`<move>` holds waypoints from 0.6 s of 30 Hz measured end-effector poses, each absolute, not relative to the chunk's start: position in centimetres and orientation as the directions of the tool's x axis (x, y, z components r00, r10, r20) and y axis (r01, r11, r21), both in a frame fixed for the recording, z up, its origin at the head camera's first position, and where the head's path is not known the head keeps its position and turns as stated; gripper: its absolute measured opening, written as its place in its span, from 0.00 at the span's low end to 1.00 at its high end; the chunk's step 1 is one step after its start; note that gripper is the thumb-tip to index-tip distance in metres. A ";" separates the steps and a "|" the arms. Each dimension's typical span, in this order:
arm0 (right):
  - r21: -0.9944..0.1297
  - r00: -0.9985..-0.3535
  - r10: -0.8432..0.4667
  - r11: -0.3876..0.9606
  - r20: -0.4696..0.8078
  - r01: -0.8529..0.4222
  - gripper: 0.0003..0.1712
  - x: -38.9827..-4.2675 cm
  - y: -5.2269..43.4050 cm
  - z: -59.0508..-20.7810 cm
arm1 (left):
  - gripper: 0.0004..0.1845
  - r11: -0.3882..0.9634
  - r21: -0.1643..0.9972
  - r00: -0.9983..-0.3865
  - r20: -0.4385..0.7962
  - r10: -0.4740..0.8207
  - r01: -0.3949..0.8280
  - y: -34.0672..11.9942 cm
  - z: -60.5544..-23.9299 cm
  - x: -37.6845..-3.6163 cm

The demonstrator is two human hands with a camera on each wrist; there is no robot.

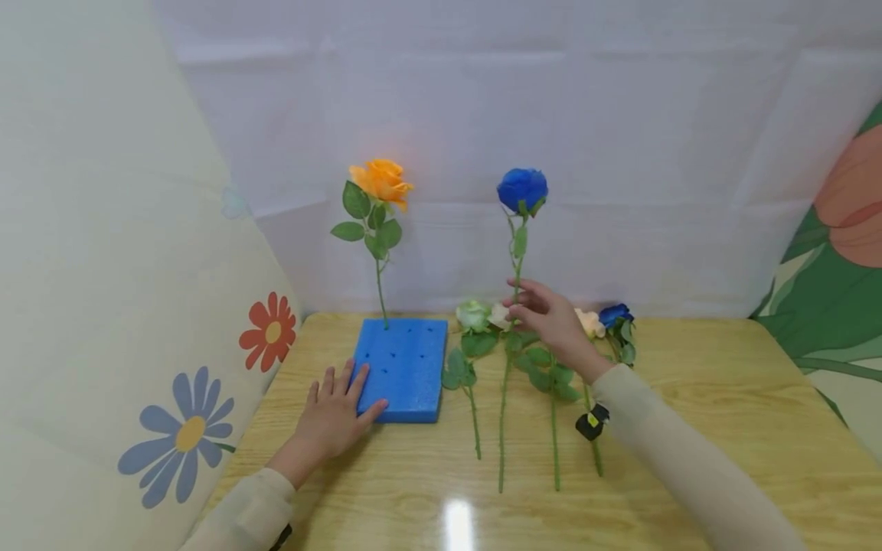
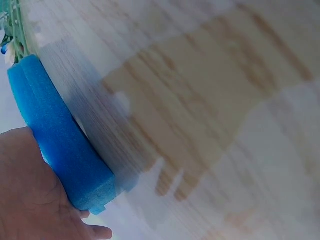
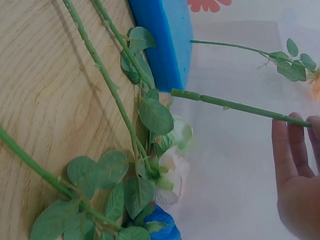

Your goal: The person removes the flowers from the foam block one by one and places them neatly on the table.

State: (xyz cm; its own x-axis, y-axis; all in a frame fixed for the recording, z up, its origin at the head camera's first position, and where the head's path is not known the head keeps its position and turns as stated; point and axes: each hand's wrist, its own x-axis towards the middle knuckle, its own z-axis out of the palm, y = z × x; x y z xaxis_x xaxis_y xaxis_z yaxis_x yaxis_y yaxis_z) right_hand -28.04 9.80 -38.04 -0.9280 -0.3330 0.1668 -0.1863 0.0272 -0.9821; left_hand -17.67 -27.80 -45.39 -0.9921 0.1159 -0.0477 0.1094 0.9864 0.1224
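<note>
Left hand (image 1: 335, 414) flat, fingers straight, pressing near left corner of foam block (image 1: 403, 369). Right hand (image 1: 551, 321) pinches blue rose (image 1: 522, 188) stem, upright, right of block. Orange rose (image 1: 381, 180) stands in block's far left hole. Other roses (image 1: 475, 315) lie right of block.

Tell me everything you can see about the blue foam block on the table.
The blue foam block is a flat rectangular slab of spongy-looking foam lying on the wooden table. Its top has several small round holes. An orange rose stands upright in a hole at its far left corner. The left hand rests flat on its near left edge, fingers straight. Green leaves of the flowers lying beside it reach its right side.
</note>
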 end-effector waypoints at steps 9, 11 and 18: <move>-0.974 -0.926 -0.328 0.057 0.187 -0.217 0.29 -26.8 11.7 -37.6 | 0.50 0.984 0.135 -0.991 -0.051 0.120 0.112 -28.0 -45.8 -17.9; -0.970 -0.923 -0.331 0.066 0.199 -0.233 0.29 -26.6 12.1 -37.7 | 0.50 0.985 0.135 -0.991 -0.058 0.117 0.108 -28.1 -45.9 -18.0; -0.969 -0.924 -0.335 0.099 0.182 -0.227 0.31 -25.7 13.5 -38.1 | 0.50 0.988 0.120 -0.992 -0.062 0.108 0.100 -28.0 -45.7 -18.0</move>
State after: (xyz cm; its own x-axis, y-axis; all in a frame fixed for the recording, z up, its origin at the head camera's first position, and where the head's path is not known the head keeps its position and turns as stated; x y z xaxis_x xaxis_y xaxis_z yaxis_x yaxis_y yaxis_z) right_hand -25.69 13.51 -38.11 -0.9243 -0.3352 0.1824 -0.2272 0.0994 -0.9688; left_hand -18.02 -28.00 -45.71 -0.9922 0.1081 -0.0616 0.1002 0.9877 0.1200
